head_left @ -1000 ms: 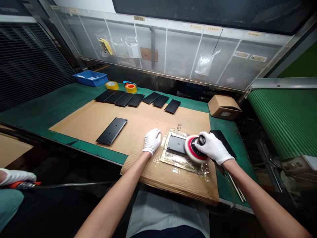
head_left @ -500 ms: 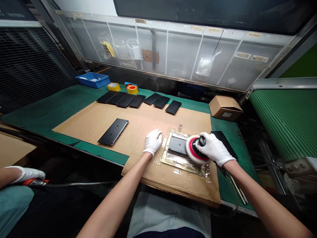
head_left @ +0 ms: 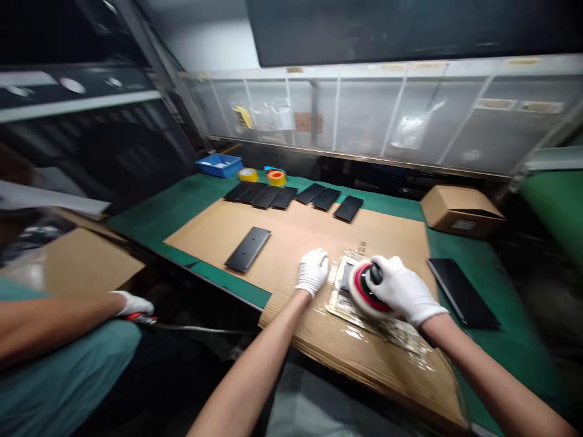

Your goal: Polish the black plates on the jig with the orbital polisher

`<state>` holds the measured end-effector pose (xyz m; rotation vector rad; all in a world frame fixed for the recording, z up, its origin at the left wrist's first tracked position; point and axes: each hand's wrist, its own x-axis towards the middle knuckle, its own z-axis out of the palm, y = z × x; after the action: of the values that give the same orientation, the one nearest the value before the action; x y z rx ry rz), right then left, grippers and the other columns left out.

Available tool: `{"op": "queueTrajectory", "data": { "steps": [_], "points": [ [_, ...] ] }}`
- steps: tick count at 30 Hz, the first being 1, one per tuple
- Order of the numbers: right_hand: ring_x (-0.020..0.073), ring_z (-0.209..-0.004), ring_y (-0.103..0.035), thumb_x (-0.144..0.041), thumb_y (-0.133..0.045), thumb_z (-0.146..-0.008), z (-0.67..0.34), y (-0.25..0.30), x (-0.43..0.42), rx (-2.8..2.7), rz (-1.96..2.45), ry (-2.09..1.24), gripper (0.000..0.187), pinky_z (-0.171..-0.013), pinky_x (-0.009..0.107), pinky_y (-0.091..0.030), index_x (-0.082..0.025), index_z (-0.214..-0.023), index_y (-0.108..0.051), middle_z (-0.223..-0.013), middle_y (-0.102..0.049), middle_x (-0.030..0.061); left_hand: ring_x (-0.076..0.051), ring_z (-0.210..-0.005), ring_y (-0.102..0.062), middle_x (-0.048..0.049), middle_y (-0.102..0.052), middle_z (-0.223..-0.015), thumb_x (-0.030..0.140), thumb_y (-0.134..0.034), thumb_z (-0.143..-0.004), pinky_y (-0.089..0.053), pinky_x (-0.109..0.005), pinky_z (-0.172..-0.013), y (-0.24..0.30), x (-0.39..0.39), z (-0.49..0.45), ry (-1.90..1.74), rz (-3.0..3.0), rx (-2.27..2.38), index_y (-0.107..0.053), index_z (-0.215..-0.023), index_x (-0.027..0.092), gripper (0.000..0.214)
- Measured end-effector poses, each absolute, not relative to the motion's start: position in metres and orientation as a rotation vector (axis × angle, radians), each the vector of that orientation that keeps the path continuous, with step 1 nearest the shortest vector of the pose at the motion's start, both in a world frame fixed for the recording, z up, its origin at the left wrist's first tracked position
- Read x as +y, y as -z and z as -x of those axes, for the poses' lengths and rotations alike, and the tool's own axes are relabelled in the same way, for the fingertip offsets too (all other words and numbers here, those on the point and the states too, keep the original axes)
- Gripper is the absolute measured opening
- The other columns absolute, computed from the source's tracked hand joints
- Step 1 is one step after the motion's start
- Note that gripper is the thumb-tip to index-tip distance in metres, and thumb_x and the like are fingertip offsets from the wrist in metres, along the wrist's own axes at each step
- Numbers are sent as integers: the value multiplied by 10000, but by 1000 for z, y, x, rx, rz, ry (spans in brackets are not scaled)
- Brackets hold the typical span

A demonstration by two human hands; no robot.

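Note:
My right hand [head_left: 405,288], in a white glove, is closed around the black knob of a round polisher [head_left: 364,291] with a white pad and a red ring. The pad rests on a black panel [head_left: 347,278] and hides most of it. This panel lies in a taped fixture [head_left: 339,303] on stacked cardboard [head_left: 319,331]. My left hand [head_left: 313,270], also gloved, leans on the cardboard left of the fixture, fingers curled in and nothing seen in them. Another black panel [head_left: 248,249] lies farther left.
Several black panels [head_left: 285,197] line the cardboard sheet's [head_left: 204,227] back edge; one dark panel [head_left: 462,294] lies at right. Behind are tape rolls [head_left: 276,177], a blue bin [head_left: 220,165] and a carton [head_left: 460,209]. A co-worker's gloved hand [head_left: 134,305] holds an orange-ended tool at left.
The view has swung left, so everything sits farther right in the picture and more of the co-worker shows. The polisher has shifted left over the panel, covering more of it.

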<state>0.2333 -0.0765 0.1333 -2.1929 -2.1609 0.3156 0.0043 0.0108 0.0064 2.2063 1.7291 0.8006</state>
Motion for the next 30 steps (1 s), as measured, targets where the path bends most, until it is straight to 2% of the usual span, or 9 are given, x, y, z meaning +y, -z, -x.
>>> {"op": "queueTrajectory", "data": {
  "steps": [4,11,14,18,21,25,30],
  "points": [
    [216,-658,-626,-552,-476,-983,-207,-122,-60,-2228,2156,-372,378,-587,312,-343,-308,-1204,-662,-1030,-620,119,-223,-1276,-675,-82,-738,-1327,311,-496,-1056,-471,-405,-1217,-1,8,-2,-790,-2154,1668,-749,-1239,265,316],
    [241,-754,-667,-452,-493,-987,-172,-131,-55,-2347,1995,-307,299,-649,322,-407,-248,-1134,-656,-1056,-630,133,-213,-1333,-643,-120,-697,-1395,134,-450,-1060,-452,-347,-1227,-9,8,6,-822,-2054,1616,-690,-1320,138,354],
    [243,-823,-671,-427,-543,-971,-177,-135,-67,-2348,2006,-285,296,-678,312,-428,-244,-1182,-645,-1084,-640,129,-212,-1355,-624,-129,-682,-1414,115,-437,-1060,-429,-377,-1246,-8,14,8,-867,-2002,1569,-669,-1332,111,358],
    [240,-859,-670,-427,-567,-967,-204,-132,-97,-2283,2074,-278,378,-669,303,-436,-286,-1315,-612,-1204,-632,124,-184,-1354,-623,-87,-691,-1410,143,-456,-1056,-421,-371,-1247,-2,19,8,-891,-1996,1547,-682,-1320,169,348],
    [218,-794,-661,-440,-556,-978,-234,-125,-121,-2198,2155,-248,422,-634,302,-422,-335,-1386,-584,-1260,-611,115,-170,-1347,-627,-69,-699,-1401,174,-459,-1060,-423,-343,-1237,1,20,7,-882,-2018,1562,-697,-1304,198,341],
    [183,-684,-618,-469,-542,-989,-267,-118,-146,-2136,2225,-155,409,-609,307,-420,-310,-1359,-614,-1179,-609,108,-170,-1319,-648,-78,-716,-1373,167,-453,-1054,-432,-338,-1226,0,20,4,-900,-2035,1575,-714,-1282,183,347],
    [171,-681,-611,-481,-548,-992,-266,-119,-148,-2108,2234,-108,406,-593,293,-403,-303,-1348,-626,-1161,-607,94,-174,-1295,-662,-63,-729,-1352,190,-463,-1048,-445,-351,-1218,-3,18,2,-936,-2004,1554,-722,-1256,201,333]
  ]
}}
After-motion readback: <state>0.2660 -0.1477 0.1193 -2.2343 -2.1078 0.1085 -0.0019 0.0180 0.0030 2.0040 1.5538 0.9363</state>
